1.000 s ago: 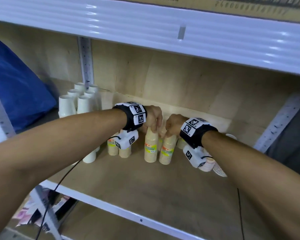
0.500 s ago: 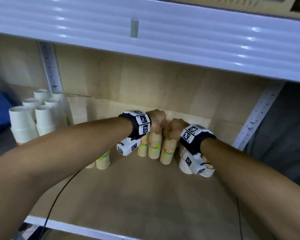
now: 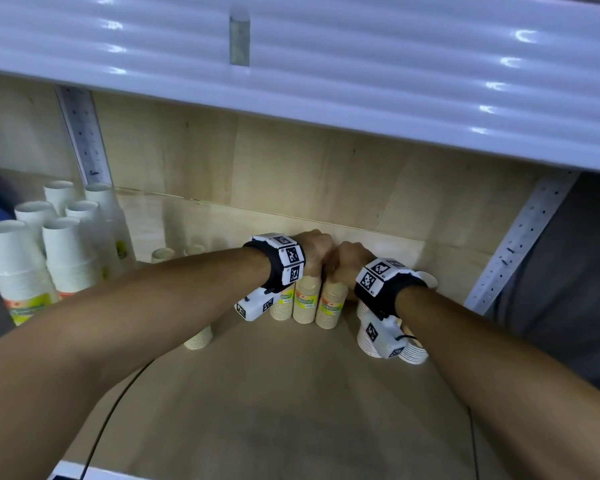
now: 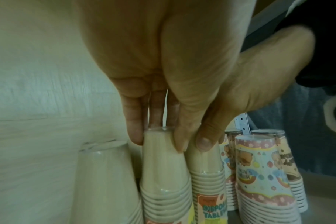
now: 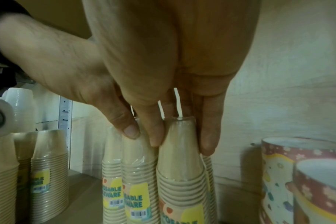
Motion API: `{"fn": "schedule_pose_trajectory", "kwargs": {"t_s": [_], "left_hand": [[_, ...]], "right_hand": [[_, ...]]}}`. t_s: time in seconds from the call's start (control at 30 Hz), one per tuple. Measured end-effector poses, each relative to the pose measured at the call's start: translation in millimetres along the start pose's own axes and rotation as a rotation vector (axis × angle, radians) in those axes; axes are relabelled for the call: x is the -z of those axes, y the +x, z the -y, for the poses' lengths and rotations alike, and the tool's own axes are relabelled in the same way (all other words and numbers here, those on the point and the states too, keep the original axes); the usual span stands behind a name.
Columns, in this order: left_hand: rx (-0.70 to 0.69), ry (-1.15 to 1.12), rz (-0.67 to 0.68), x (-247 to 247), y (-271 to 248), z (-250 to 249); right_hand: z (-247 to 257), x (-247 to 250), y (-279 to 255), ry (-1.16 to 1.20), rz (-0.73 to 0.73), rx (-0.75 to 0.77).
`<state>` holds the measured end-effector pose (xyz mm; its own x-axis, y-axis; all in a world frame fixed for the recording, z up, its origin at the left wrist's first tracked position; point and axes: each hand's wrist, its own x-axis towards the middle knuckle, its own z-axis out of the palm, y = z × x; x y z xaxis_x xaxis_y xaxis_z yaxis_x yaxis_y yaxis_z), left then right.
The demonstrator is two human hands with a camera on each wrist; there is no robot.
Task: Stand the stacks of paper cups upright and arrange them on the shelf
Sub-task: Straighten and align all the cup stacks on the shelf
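Hands side by side at the back edge of the wooden shelf (image 3: 291, 393): your left hand (image 3: 314, 252) pinches one wrapped, upright stack of tan paper cups (image 4: 163, 166) by its top, your right hand (image 3: 347, 259) its neighbour (image 5: 179, 159), presumably closing the row

Glared on upper shelf edge (image 3: 326, 64) | dim beneath | blurred, green-tinted wrist views | bent at edges

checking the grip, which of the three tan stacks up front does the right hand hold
The rightmost tan stack: the right hand grips its top. The left hand holds the middle one.
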<state>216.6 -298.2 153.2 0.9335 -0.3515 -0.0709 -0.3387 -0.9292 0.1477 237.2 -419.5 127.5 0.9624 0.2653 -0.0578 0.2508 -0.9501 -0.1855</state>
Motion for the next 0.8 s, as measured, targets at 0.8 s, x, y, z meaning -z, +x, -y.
{"fn": "schedule_pose_trajectory", "kwargs": {"t_s": [0.8], "left_hand": [[0.022, -0.005, -0.094, 21, -12, 8]], "right_hand": [[11, 11, 0, -0.028, -0.117, -0.001]]}}
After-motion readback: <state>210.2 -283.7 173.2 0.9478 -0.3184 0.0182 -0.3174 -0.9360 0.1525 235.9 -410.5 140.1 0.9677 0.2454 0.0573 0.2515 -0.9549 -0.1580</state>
